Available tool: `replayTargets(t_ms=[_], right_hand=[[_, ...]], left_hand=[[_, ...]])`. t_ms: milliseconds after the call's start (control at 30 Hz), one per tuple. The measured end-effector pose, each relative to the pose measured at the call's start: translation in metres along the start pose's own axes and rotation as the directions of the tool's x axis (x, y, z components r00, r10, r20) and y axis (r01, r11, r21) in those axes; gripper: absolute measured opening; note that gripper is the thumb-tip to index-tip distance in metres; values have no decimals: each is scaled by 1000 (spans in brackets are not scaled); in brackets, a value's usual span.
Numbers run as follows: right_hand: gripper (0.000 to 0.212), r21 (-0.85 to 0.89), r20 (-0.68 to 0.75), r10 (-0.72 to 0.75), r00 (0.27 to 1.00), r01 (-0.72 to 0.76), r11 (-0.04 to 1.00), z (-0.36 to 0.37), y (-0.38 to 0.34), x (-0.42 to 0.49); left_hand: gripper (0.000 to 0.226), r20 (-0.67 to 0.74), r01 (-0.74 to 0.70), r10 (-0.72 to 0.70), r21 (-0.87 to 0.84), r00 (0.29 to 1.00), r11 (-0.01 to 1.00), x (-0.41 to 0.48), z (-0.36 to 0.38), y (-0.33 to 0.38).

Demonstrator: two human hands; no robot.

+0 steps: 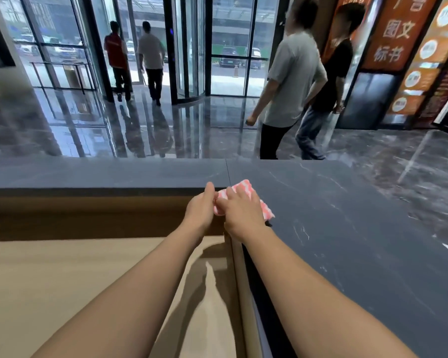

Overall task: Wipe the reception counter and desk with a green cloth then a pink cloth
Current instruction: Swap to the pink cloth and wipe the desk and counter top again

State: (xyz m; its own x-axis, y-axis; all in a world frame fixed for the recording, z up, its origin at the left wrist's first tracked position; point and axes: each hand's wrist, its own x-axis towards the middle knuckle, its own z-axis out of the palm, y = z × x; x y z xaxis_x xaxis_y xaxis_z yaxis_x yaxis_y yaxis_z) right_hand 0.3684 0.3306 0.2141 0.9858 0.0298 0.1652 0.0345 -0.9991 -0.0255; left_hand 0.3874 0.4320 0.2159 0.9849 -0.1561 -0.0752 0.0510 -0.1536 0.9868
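Pink cloth (245,186) on the dark counter (347,228), right hand (241,211) flat upon it, left hand's (201,209) grip tight on its edge.

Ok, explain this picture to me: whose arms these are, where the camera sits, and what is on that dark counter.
No machine here: the arms belong to a person whose head-worn camera looks forward and down. The right hand presses a pink cloth onto the dark stone counter, at its near edge. The left hand appears to pinch the cloth's left end. Below the counter lies a lighter wooden desk. Beyond it, people walk through a glass-fronted lobby.
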Motion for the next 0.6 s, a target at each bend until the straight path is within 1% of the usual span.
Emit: replayTargets(t_ms=[100,133,200,267,300,400,500,600], right_hand=[[46,-3,34,48,998,-48,999,8,5,20],[45,14,61,72,996,-73,997,11,8,25],[44,60,104,109,989,-116,991,17,13,33],[49,72,132,108,985,-118,990,22,18,35],[51,67,145,96,985,-106,992,23,19,36],[52,79,184,64,981,-80,994,20,22,33],[48,76,184,46,982,-60,995,17,21,26],[49,74,175,39,984,-53,996,16,17,14]], left_hand=[[58,82,5,-4,-12,997,1000,22,6,-7],[61,107,37,-33,-37,994,999,28,8,-7],[68,208,138,-110,-128,972,982,36,14,-8],[72,311,219,-145,-218,939,951,39,20,-10],[73,335,238,-150,-240,930,941,40,22,-13],[76,344,242,-148,-248,927,938,38,25,-17],[84,331,226,-144,-226,932,948,35,22,-22],[95,306,237,-160,-234,939,943,34,22,-35]])
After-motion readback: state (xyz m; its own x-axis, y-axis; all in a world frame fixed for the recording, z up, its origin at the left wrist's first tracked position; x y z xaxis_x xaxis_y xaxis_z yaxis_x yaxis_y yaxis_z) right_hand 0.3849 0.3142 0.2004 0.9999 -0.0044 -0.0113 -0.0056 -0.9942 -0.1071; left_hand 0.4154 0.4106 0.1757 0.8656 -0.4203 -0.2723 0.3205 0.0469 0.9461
